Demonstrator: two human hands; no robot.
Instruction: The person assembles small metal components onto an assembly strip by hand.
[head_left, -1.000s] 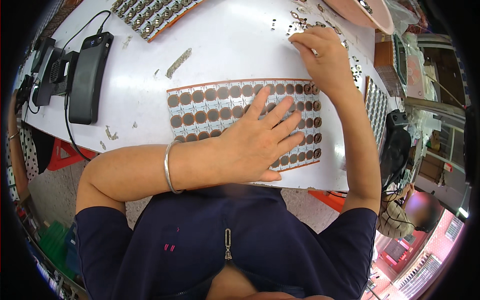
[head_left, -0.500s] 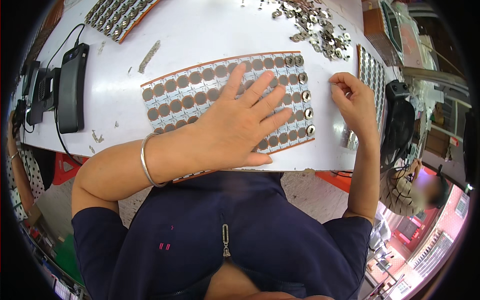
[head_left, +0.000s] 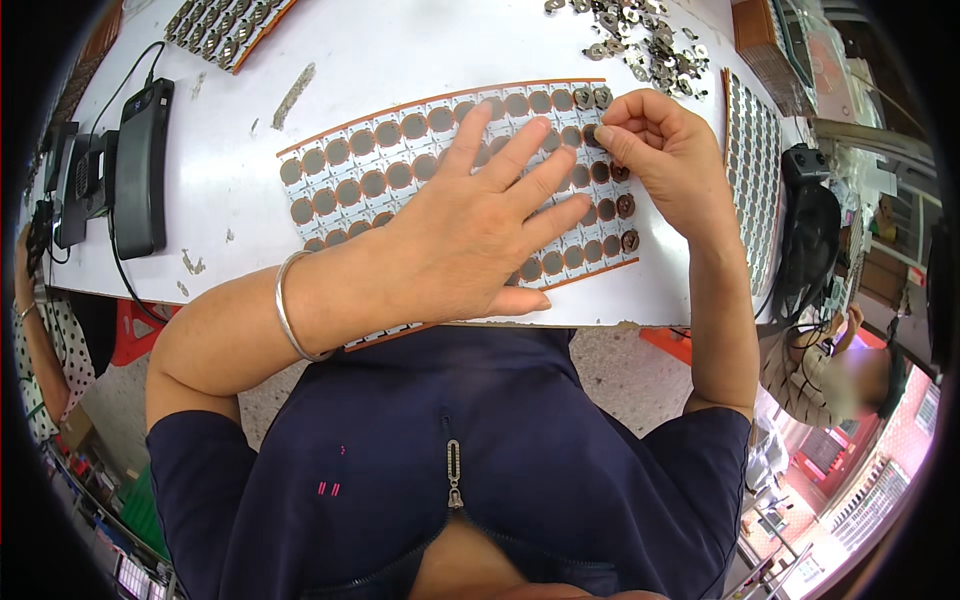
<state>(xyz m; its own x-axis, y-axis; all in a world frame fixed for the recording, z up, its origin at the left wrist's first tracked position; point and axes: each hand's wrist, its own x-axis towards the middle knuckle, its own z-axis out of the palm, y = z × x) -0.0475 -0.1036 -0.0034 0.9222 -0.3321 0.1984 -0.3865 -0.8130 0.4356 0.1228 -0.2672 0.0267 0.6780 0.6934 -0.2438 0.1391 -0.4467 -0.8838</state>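
A white panel (head_left: 330,172) with an orange border and rows of round grey discs lies on the table before me. My left hand (head_left: 470,225) rests flat across its middle, fingers spread, hiding part of the rows. My right hand (head_left: 665,160) is at the panel's right end, thumb and index finger pinched together over a disc in the last column. Whatever sits in that pinch is too small and covered to make out. Small metal pieces (head_left: 626,206) sit on several discs along the right end, and two more discs in the top row carry them.
A heap of loose small metal pieces (head_left: 655,50) lies at the back right. Other panels are at the far left (head_left: 225,30) and right (head_left: 750,170). A black power bank (head_left: 145,170) with cables lies left; a black device (head_left: 805,220) stands right. Other people sit at both sides.
My right hand has moved left and slightly up, from the bare table beside the panel onto its right end, still pinched. My left hand stays flat on the panel.
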